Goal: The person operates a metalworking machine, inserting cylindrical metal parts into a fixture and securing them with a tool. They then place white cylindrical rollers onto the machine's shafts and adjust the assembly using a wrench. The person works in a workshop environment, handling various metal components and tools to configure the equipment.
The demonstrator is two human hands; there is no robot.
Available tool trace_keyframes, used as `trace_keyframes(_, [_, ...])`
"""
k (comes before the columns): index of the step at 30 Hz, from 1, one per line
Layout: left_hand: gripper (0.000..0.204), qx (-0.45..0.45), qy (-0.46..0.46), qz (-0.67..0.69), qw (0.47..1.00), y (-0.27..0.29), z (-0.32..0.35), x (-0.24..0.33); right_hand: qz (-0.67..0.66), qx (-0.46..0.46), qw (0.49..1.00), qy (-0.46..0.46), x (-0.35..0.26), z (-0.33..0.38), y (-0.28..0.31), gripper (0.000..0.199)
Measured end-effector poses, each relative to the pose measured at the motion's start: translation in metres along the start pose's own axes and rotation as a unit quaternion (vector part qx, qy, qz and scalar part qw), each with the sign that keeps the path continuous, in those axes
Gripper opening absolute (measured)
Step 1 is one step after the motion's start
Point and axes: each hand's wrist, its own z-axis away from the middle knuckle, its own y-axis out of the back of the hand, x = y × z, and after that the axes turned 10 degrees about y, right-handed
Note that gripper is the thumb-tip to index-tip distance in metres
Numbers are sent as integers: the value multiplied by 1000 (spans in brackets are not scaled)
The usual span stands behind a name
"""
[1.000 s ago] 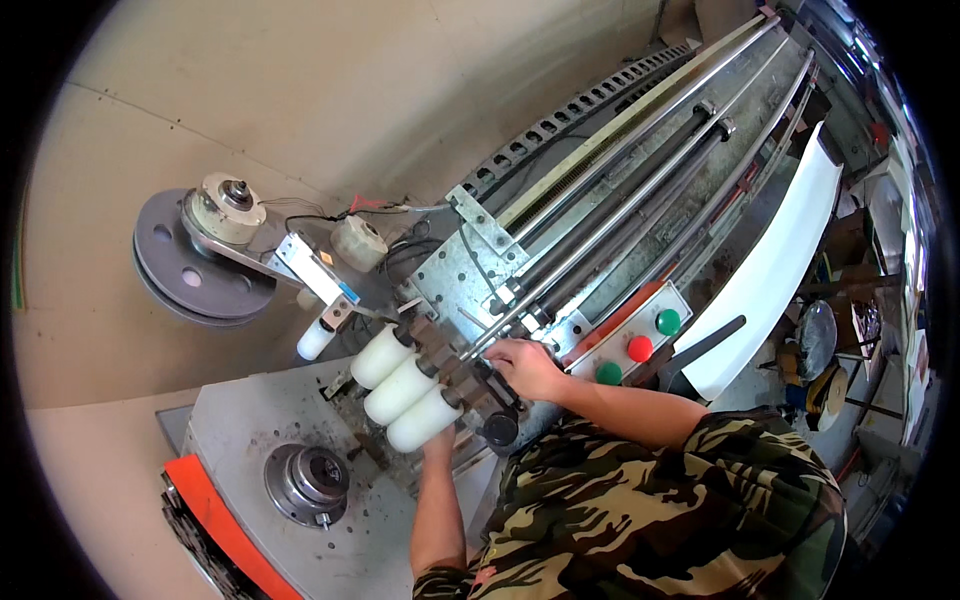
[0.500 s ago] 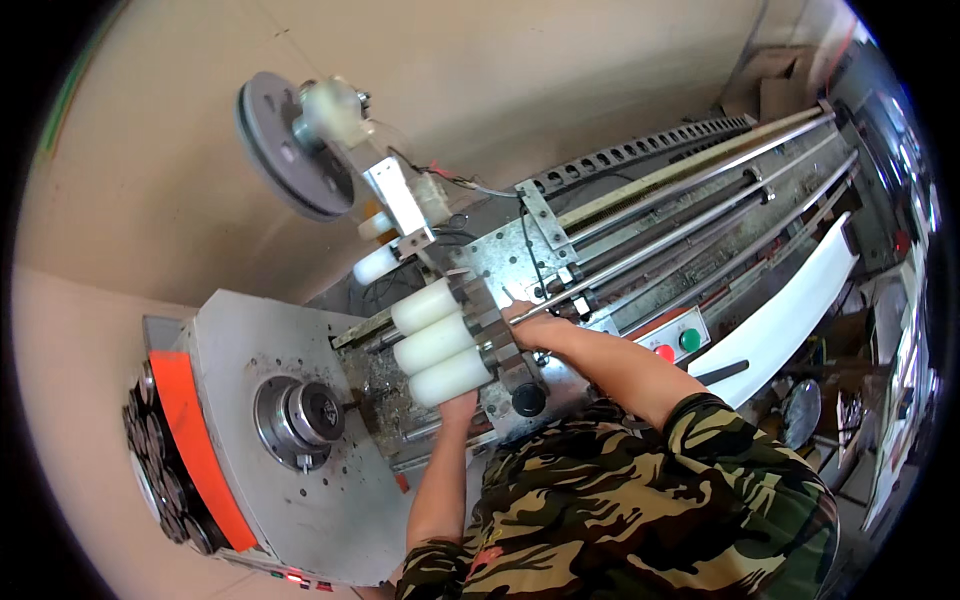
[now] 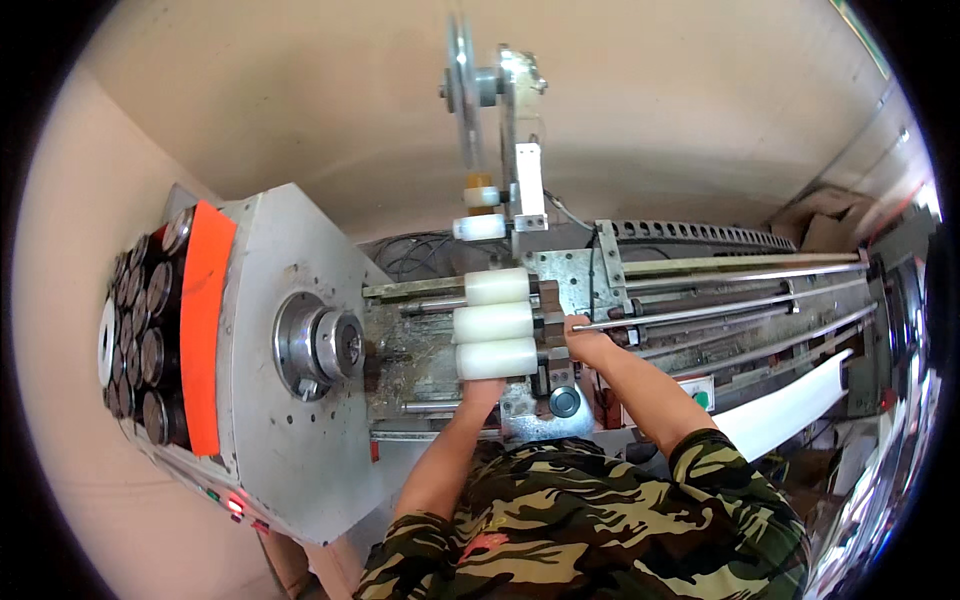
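Observation:
My left hand (image 3: pixel 485 389) reaches under the lowest of three white plastic rollers (image 3: pixel 497 358), its fingers hidden beneath it. The rollers lie side by side, mounted on dark metal blocks (image 3: pixel 550 330) on the machine's carriage. On the other side of these blocks, my right hand (image 3: pixel 586 340) is closed beside the tip of a long steel rod (image 3: pixel 690 310). What its curled fingers hold, if anything, is hidden by the block and the rod. A round black knob (image 3: pixel 564 402) sits between my forearms, on the near part of the carriage.
At left stands a grey machine housing (image 3: pixel 290 440) with a round metal chuck (image 3: pixel 340 343); dark cylinders (image 3: pixel 160 350) are stacked behind an orange strip (image 3: pixel 208 330). A pulley wheel (image 3: pixel 463 95) rises on an arm at the back. A curved white sheet (image 3: pixel 785 405) and a green button (image 3: pixel 701 400) lie right.
My view has turned, so the machine now lies level across it and more of the housing shows. Both hands keep their places by the rollers and blocks.

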Motion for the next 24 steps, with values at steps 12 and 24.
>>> trace_keyframes(12, [34,-113,83,98,985,16,-3,11,272,-48,958,73,57,-22,-47,18])
trace_keyframes(24, [38,-105,140,24,984,13,-2,19,261,-42,958,109,92,-48,-80,22])
